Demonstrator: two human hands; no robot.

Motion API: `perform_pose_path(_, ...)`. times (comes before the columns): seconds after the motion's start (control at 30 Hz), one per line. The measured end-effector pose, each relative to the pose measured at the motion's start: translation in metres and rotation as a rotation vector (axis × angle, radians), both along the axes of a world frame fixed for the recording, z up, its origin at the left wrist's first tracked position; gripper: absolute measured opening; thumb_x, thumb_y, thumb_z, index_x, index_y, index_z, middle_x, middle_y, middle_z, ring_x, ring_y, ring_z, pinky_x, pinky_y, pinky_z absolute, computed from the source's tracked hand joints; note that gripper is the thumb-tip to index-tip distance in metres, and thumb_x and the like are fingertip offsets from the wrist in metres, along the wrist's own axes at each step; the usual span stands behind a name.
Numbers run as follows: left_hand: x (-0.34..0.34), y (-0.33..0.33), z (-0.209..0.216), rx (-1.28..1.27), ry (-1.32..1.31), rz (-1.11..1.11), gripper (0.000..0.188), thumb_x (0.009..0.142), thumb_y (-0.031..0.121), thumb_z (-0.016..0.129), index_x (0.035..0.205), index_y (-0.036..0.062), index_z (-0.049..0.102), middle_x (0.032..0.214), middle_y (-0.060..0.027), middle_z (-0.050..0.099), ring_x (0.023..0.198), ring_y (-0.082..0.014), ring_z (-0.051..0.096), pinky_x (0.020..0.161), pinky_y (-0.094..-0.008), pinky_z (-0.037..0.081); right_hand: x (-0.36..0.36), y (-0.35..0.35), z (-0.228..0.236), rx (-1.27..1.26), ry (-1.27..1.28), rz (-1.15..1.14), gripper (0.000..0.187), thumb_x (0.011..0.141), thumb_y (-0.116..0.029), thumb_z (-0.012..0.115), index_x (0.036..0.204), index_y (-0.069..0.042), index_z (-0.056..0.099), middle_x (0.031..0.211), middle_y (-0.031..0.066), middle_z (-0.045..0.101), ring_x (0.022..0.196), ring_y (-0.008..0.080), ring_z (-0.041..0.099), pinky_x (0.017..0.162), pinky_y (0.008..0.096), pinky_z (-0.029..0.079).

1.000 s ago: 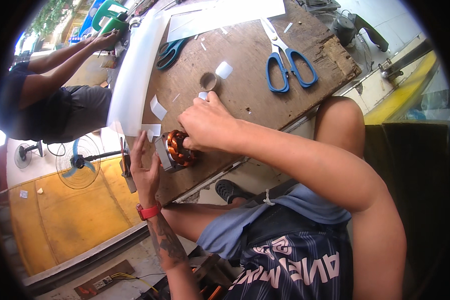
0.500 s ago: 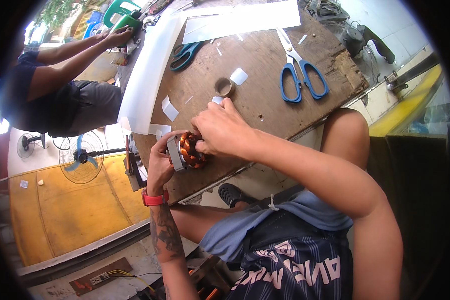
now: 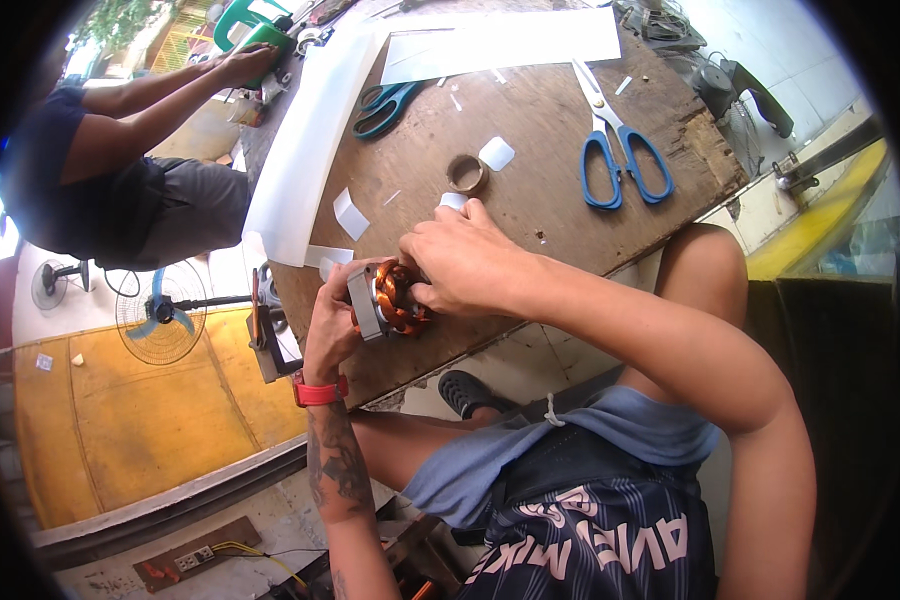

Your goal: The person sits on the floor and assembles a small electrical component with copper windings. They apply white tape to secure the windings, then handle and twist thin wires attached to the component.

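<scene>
1. Left of frame centre, the left hand [image 3: 332,328] has its grip around a copper-wound motor stator [image 3: 383,302];
2. the right hand [image 3: 470,262] touches its windings [image 3: 400,308]; grip hidden, cannot tell;
3. upper right, blue-handled scissors [image 3: 598,103] on the tabletop [image 3: 550,180].

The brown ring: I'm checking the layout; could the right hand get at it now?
Likely yes: the brown ring lies just beyond the right hand, uncovered, though that hand is at the copper coil.

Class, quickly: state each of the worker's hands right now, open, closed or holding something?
Left hand: closed, holding the motor part.
Right hand: bent at the copper coil; whether it grips anything cannot be told.
</scene>
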State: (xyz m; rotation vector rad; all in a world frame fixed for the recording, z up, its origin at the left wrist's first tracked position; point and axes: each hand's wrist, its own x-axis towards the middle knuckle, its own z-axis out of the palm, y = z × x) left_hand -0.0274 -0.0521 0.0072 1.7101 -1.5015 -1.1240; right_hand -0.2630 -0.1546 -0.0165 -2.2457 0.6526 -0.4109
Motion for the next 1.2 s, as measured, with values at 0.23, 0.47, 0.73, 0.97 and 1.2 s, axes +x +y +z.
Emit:
perform_pose_path(0.23, -0.008, 0.004, 0.001, -0.038, -0.070, 0.010, 0.056, 0.077, 0.006, 0.088, 0.132, 0.0069, 0.073, 0.114, -0.0060, 0.071, 0.112, -0.0197, 0.057, 0.101, -0.0322, 0.046, 0.005, 0.021, -0.019, -0.240, -0.122, -0.104, 0.047, 0.086, -0.034, 0.078, 0.114, 0.002, 0.067, 0.112, 0.0174, 0.068, 0.117, 0.0341, 0.060, 0.104, 0.0530, 0.041)
perform_pose_path(0.47, -0.020, 0.002, 0.012, -0.059, -0.118, 0.012, 0.053, 0.079, 0.004, 0.084, 0.131, 0.0052, 0.074, 0.113, -0.0050, 0.071, 0.105, -0.0189, 0.055, 0.097, -0.0334, 0.046, -0.016, 0.024, -0.016, -0.261, -0.181, -0.190, 0.039, 0.090, -0.024, 0.073, 0.121, -0.002, 0.064, 0.111, 0.0129, 0.064, 0.113, 0.0306, 0.059, 0.100, 0.0446, 0.043)
perform_pose_path(0.73, -0.014, -0.002, 0.001, -0.007, -0.078, -0.012, 0.064, 0.079, 0.006, 0.088, 0.139, 0.0027, 0.067, 0.125, -0.0077, 0.073, 0.113, -0.0176, 0.065, 0.105, -0.0313, 0.049, -0.051, 0.032, -0.021, -0.700, -0.237, -0.049, 0.028, 0.096, -0.016, 0.060, 0.119, -0.007, 0.072, 0.099, 0.0021, 0.064, 0.102, 0.0155, 0.060, 0.101, 0.0350, 0.042)
perform_pose_path(0.97, -0.014, 0.000, -0.005, -0.062, -0.048, 0.026, 0.060, 0.081, 0.011, 0.087, 0.139, 0.0088, 0.071, 0.121, -0.0039, 0.073, 0.107, -0.0172, 0.056, 0.103, -0.0321, 0.043, -0.043, 0.033, -0.023, -0.803, -0.197, -0.038, 0.020, 0.092, -0.016, 0.062, 0.104, -0.005, 0.074, 0.095, 0.0033, 0.062, 0.101, 0.0171, 0.059, 0.106, 0.0320, 0.041)
perform_pose_path(1.2, -0.029, 0.005, -0.012, -0.294, -0.060, 0.087, 0.074, 0.078, 0.010, 0.088, 0.148, 0.0083, 0.063, 0.128, -0.0048, 0.074, 0.112, -0.0179, 0.055, 0.104, -0.0328, 0.046, -0.044, 0.040, -0.022, -0.897, -0.067, -0.005, 0.036, 0.096, -0.020, 0.059, 0.126, -0.006, 0.073, 0.102, -0.0001, 0.066, 0.103, 0.0149, 0.060, 0.107, 0.0338, 0.037)
